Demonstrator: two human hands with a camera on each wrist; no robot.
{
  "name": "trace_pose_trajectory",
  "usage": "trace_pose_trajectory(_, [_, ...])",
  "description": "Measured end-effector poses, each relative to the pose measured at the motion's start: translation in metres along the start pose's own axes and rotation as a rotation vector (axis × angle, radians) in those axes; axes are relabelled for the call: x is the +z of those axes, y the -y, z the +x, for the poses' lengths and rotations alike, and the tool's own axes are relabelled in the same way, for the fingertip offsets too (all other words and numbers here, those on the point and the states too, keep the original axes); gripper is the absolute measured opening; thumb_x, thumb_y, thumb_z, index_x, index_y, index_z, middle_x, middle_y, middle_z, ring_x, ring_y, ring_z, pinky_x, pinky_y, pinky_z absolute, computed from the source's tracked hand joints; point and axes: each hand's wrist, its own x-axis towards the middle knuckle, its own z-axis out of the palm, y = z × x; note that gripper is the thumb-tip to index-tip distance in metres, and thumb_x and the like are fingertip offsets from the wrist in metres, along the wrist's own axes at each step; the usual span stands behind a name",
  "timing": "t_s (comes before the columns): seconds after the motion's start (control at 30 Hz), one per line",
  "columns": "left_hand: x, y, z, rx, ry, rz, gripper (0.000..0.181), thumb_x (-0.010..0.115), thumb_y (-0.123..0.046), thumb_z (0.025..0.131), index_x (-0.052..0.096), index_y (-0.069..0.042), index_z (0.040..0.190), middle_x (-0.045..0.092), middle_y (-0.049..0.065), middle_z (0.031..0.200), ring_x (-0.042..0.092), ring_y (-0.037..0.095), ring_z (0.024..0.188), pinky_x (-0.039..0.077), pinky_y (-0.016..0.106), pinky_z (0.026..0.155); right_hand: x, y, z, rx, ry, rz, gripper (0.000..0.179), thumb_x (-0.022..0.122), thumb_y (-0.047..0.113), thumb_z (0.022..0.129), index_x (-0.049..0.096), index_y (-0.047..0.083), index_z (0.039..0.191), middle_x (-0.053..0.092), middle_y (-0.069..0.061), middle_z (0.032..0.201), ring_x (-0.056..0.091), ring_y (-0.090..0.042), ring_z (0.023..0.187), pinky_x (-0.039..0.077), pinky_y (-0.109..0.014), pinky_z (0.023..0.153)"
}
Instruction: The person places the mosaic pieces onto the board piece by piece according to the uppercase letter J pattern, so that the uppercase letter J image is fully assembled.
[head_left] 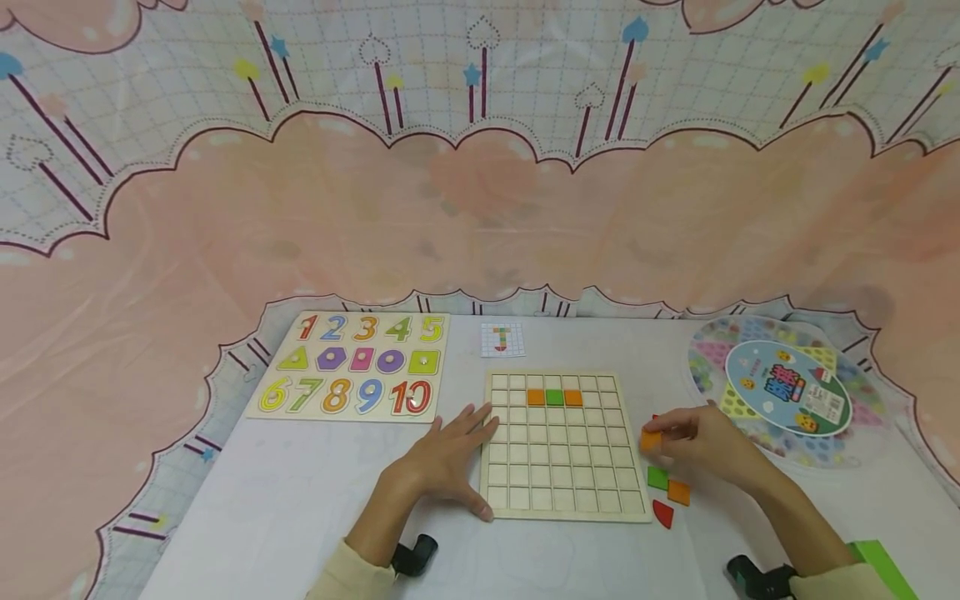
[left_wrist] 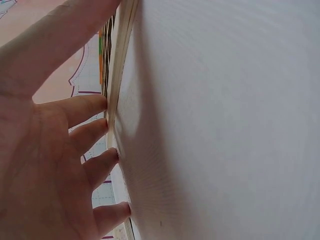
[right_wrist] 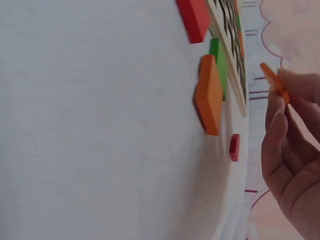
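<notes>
A pale wooden grid board point(head_left: 566, 454) lies on the white table, with two orange square tiles point(head_left: 536, 397) and a green one point(head_left: 554, 397) between them in its second row. My left hand point(head_left: 446, 458) rests with spread fingers against the board's left edge; the left wrist view shows its fingertips point(left_wrist: 102, 165) along that side. Between thumb and fingers my right hand point(head_left: 701, 442) pinches an orange square tile point(head_left: 650, 440), raised off the table beside the board's right edge. Below it lie a green tile point(head_left: 657, 477), an orange tile point(head_left: 678, 492) and a red quarter-round piece point(head_left: 663, 514).
A small pattern card point(head_left: 502, 340) sits behind the board. The number and shape puzzle board point(head_left: 352, 367) is at the left. On the right lies a round clear package point(head_left: 787, 387) with a printed label. Another red piece point(right_wrist: 234, 147) lies beyond the loose tiles.
</notes>
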Motion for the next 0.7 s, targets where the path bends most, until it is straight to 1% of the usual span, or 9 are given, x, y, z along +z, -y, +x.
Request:
trace_pose_trajectory(0.1, [0.001, 0.001, 0.001, -0.004, 0.001, 0.009, 0.124, 0.097, -0.051, 0.056, 0.038, -0.016, 0.159, 0.022, 0.002, 0.173, 0.017, 0.029, 0.162, 0.015, 0.066, 0.129, -0.003, 0.002, 0.003, -0.033, -0.002, 0.001, 0.029, 0.073, 0.020, 0.092, 0.076, 0.009, 0.118, 0.074, -0.014, 0.124, 0.063, -0.017, 0.098, 0.054, -0.016, 0.076])
trace_pose_trajectory(0.23, [0.002, 0.001, 0.001, -0.007, 0.004, 0.018, 0.124, 0.097, -0.052, 0.057, 0.037, -0.016, 0.159, 0.021, 0.002, 0.173, 0.017, 0.029, 0.162, 0.015, 0.065, 0.129, -0.004, 0.007, 0.006, -0.062, -0.004, 0.014, 0.028, 0.073, 0.022, 0.093, 0.077, 0.010, 0.118, 0.074, -0.015, 0.125, 0.067, -0.020, 0.104, 0.055, -0.016, 0.079])
trace_pose_trajectory(0.37, [0.002, 0.000, 0.001, -0.002, 0.003, 0.012, 0.124, 0.097, -0.052, 0.056, 0.037, -0.016, 0.159, 0.021, 0.002, 0.173, 0.017, 0.029, 0.162, 0.015, 0.066, 0.129, -0.002, 0.012, 0.011, -0.044, -0.005, 0.032, 0.027, 0.075, 0.028, 0.092, 0.079, 0.013, 0.114, 0.075, -0.012, 0.124, 0.068, -0.020, 0.105, 0.058, -0.018, 0.078])
trace_pose_trajectory(0.53, [0.002, 0.000, 0.000, -0.002, 0.003, 0.016, 0.123, 0.096, -0.052, 0.057, 0.037, -0.016, 0.159, 0.021, 0.002, 0.173, 0.017, 0.029, 0.162, 0.015, 0.065, 0.129, 0.004, 0.018, 0.021, -0.020, 0.006, 0.050, 0.030, 0.077, 0.037, 0.090, 0.080, 0.016, 0.111, 0.076, -0.008, 0.123, 0.068, -0.018, 0.107, 0.057, -0.018, 0.080])
trace_pose_trajectory(0.7, [0.000, -0.001, -0.002, -0.007, 0.004, 0.014, 0.124, 0.096, -0.052, 0.057, 0.037, -0.016, 0.159, 0.020, 0.002, 0.173, 0.016, 0.029, 0.162, 0.014, 0.065, 0.129, 0.010, 0.024, 0.033, -0.055, 0.015, 0.076, 0.034, 0.081, 0.036, 0.086, 0.080, 0.013, 0.112, 0.077, -0.008, 0.119, 0.067, -0.017, 0.102, 0.056, -0.017, 0.080])
